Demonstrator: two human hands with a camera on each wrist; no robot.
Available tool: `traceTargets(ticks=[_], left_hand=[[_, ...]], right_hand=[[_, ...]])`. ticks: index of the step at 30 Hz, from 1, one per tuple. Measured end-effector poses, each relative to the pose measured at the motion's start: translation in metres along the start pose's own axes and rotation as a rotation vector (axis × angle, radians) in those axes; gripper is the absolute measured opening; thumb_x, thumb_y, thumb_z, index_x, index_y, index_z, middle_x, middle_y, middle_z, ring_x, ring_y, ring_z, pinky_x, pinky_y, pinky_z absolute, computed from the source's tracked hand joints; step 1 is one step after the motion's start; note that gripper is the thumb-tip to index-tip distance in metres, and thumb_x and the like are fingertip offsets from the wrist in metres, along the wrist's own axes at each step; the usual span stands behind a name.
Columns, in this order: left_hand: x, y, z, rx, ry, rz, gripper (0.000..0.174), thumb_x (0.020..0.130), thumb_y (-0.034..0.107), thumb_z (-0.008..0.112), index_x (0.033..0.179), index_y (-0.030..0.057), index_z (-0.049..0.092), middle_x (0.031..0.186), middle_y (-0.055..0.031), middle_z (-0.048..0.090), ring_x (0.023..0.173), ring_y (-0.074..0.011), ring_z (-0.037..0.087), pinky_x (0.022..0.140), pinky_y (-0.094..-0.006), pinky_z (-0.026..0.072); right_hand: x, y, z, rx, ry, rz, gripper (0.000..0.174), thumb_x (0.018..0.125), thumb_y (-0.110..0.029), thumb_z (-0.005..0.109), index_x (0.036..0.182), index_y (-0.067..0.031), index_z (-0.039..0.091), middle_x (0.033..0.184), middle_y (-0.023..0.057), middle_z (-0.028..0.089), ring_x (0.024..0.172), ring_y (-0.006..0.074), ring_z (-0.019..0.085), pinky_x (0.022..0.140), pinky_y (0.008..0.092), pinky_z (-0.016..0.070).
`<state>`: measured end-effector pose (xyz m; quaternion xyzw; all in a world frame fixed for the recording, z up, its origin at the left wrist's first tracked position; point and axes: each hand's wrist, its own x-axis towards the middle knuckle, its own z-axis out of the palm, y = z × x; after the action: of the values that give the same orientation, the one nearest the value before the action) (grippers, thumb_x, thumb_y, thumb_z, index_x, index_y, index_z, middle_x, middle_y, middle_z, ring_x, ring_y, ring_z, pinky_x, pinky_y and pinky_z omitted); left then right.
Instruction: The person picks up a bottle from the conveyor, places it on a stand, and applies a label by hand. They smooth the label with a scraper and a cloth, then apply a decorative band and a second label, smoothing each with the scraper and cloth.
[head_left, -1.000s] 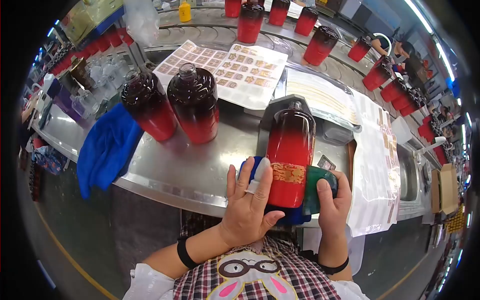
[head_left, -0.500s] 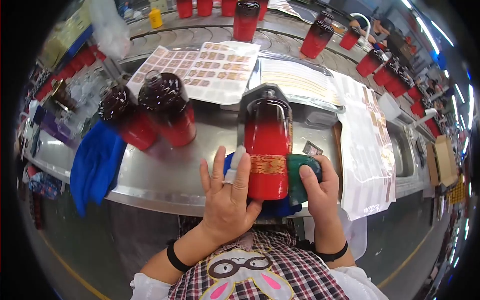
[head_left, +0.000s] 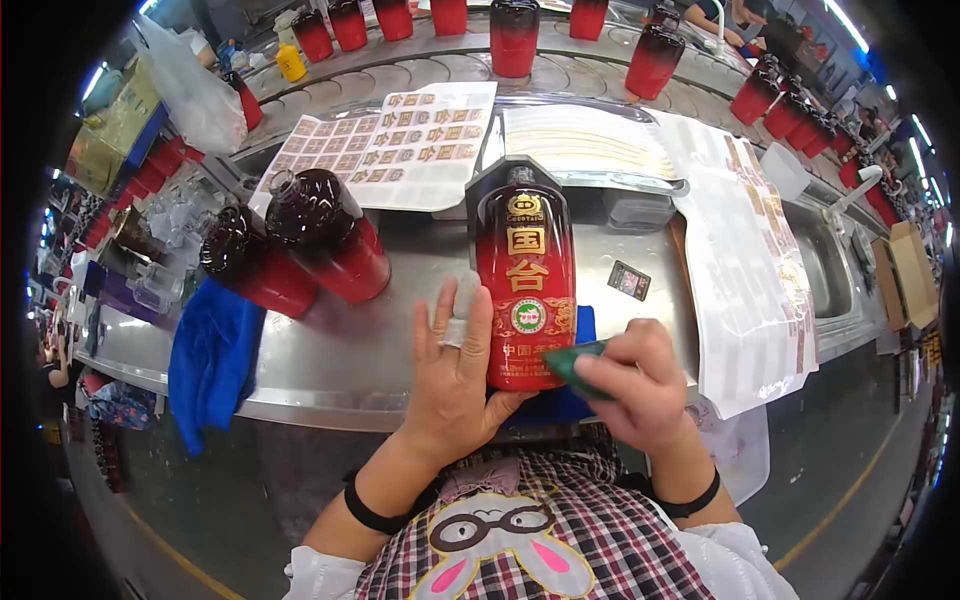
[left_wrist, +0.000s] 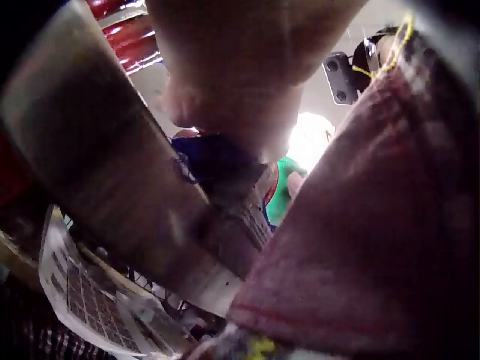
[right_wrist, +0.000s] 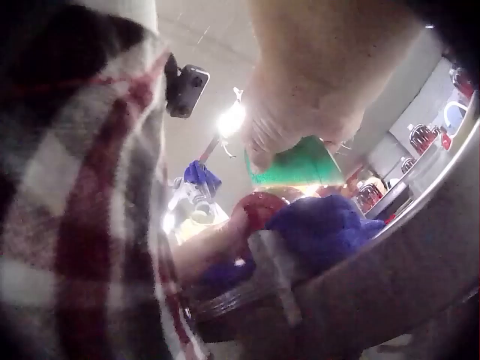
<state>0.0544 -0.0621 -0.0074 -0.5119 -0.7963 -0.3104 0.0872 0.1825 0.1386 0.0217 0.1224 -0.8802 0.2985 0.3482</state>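
A red bottle (head_left: 525,280) with a dark neck and gold lettering lies on its back in a dark angular holder (head_left: 480,185), its lettered front facing up. Blue cloth (head_left: 545,405) shows beneath its base. My left hand (head_left: 450,385) rests along the bottle's left side, fingers extended and thumb by the base; one finger wears a white wrap. Between thumb and fingers, my right hand (head_left: 640,390) pinches a flat green scraper (head_left: 570,370), its edge at the lower right of the label. In the right wrist view the green scraper (right_wrist: 300,165) looks translucent.
Two more red bottles (head_left: 340,240) stand at left beside a blue cloth (head_left: 215,350). Decal sheets (head_left: 430,150) lie behind, with a tray of white strips (head_left: 590,145). A long white sheet (head_left: 745,300) and a small dark card (head_left: 628,280) are at right.
The bottle has turned about its long axis, bringing the gold lettering and round green emblem up. My right hand has brought the scraper from the bottle's side onto its lower front.
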Motion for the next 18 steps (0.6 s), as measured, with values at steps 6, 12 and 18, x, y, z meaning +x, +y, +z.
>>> traceTargets(ticks=[6,12,18], left_hand=[[-0.007,0.0,0.005,-0.145,0.07,-0.036,0.097,0.087,0.05,0.066,0.151,-0.0075,0.02,0.147,-0.0308,0.036,0.14,-0.052,0.026,0.114,-0.0613,0.0131],[-0.019,0.0,0.005,-0.016,0.053,0.067,0.087,0.092,0.041,0.06,0.15,-0.0102,0.02,0.151,-0.0341,0.029,0.143,-0.0493,0.024,0.118,-0.0543,0.0148],[-0.014,-0.006,0.009,-0.258,0.122,-0.002,0.088,0.093,0.051,0.057,0.148,-0.01,0.026,0.146,-0.0338,0.036,0.14,-0.0487,0.03,0.116,-0.0538,0.0212]], right_hand=[[-0.004,-0.003,-0.009,0.103,-0.082,-0.035,0.043,0.061,-0.006,0.078,0.103,-0.0069,0.069,0.09,0.0067,0.059,0.074,0.0241,0.052,0.066,0.0353,0.0419],[-0.019,-0.008,-0.034,0.252,-0.003,0.413,0.028,0.086,-0.001,0.064,0.114,0.0017,0.06,0.101,0.0167,0.066,0.089,0.0271,0.064,0.079,0.0347,0.0504],[0.0,0.029,-0.087,-0.233,0.048,0.278,0.041,0.078,0.016,0.052,0.114,0.0,0.064,0.137,0.0241,0.053,0.123,0.0377,0.054,0.104,0.0386,0.0435]])
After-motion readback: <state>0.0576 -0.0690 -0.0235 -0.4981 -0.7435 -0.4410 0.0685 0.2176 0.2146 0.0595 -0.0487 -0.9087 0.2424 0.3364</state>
